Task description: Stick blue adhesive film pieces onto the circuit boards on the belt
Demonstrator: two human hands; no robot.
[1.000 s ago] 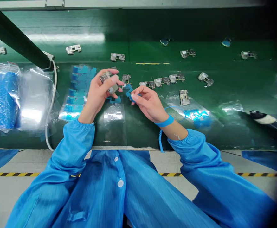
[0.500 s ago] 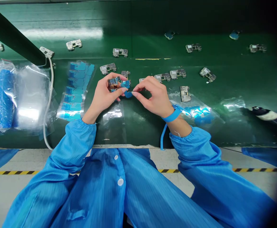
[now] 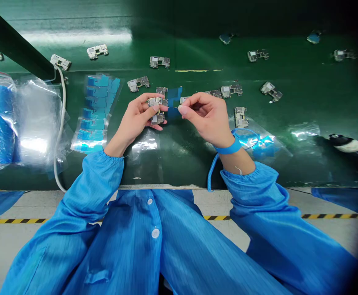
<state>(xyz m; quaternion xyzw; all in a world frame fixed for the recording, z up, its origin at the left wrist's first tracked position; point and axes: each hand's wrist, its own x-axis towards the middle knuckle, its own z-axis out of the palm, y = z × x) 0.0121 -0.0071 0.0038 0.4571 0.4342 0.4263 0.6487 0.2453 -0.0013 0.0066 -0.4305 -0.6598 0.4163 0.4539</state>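
Silver circuit board (image 3: 156,108) held in left hand (image 3: 135,120), grip closed, fingers hiding part of it; right hand (image 3: 207,116) pinches blue film (image 3: 174,102), its edge hidden by the fingertips; both above green counter (image 3: 179,164); other boards (image 3: 231,91) lie beyond.

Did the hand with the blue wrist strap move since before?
Yes. The right hand moved forward and toward its own right, farther from the white button on the blue coat.

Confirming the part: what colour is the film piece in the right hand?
The film piece is blue, seen best in the head view.
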